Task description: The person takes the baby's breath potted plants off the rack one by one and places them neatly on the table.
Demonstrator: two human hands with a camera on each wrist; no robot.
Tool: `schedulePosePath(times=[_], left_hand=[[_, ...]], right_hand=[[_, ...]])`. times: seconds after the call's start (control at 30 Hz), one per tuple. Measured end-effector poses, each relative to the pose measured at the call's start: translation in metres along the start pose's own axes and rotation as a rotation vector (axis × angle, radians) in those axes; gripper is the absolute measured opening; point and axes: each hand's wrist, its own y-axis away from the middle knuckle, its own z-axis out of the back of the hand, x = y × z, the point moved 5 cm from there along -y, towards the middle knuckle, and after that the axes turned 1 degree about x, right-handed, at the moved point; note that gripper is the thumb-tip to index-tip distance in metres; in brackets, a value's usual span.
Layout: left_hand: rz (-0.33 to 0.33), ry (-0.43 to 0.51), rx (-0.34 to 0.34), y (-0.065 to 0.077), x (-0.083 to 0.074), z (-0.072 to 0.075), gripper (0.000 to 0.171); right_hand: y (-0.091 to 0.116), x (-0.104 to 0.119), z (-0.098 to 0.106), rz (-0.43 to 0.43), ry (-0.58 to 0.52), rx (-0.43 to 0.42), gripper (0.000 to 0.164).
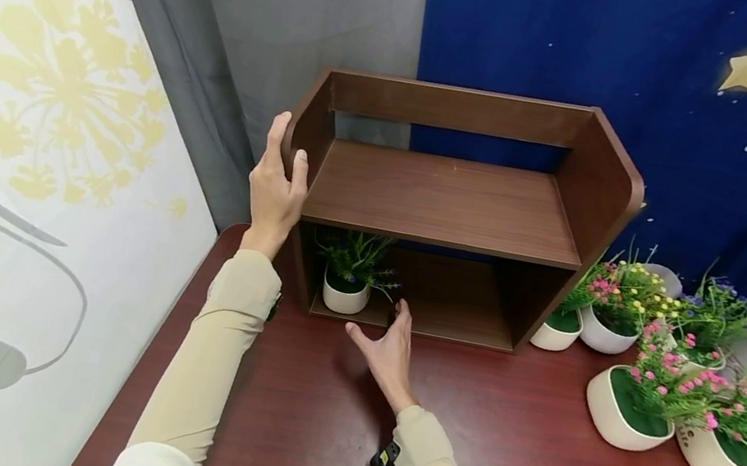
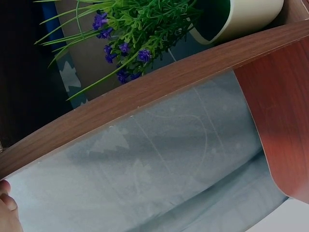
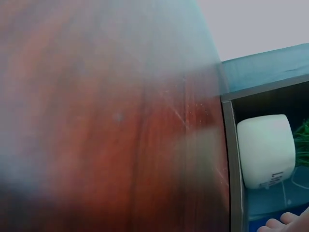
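A brown wooden two-tier shelf (image 1: 448,200) stands on the table. With its thumb across the near edge and its fingers along the outside, my left hand (image 1: 277,198) grips the shelf's left side panel. In the lower compartment, at the left, sits a white pot (image 1: 343,299) with green grass and small purple flowers (image 2: 145,55). My right hand (image 1: 388,352) is in front of that compartment, just right of the pot and apart from it. Its thumb and fingers are spread with nothing between them. The right wrist view shows the white pot (image 3: 266,151) near the shelf's front edge.
Several white pots with pink, yellow and purple flowers, such as the front pot (image 1: 630,412), stand on the red-brown table (image 1: 528,460) at the right. Grey and blue curtains (image 1: 515,25) hang behind. A white patterned panel (image 1: 57,152) borders the left.
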Motion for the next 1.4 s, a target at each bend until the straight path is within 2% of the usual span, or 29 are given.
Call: schedulePosePath(times=[0.33, 0.47, 0.77, 1.03, 1.13, 1.4], left_hand=[[-0.005, 0.001, 0.009, 0.002, 0.001, -0.001, 0.045], [-0.004, -0.004, 0.012, 0.002, 0.001, -0.002, 0.045], [-0.007, -0.01, 0.009, 0.001, 0.001, -0.002, 0.045], [-0.015, -0.014, 0.019, 0.002, 0.0, 0.0, 0.045], [-0.018, -0.017, 0.024, 0.002, -0.001, 0.0, 0.045], [-0.017, -0.017, 0.026, 0.001, -0.003, 0.0, 0.046]], right_hand=[[-0.027, 0.009, -0.031, 0.014, 0.066, 0.019, 0.103], [-0.035, 0.01, -0.042, 0.032, 0.113, -0.003, 0.103], [-0.037, 0.014, -0.056, 0.049, 0.079, -0.048, 0.099], [-0.036, 0.019, -0.062, 0.097, 0.095, -0.086, 0.093], [-0.037, 0.02, -0.065, 0.064, 0.094, -0.076, 0.097], [-0.039, 0.022, -0.072, -0.089, 0.112, -0.054, 0.108]])
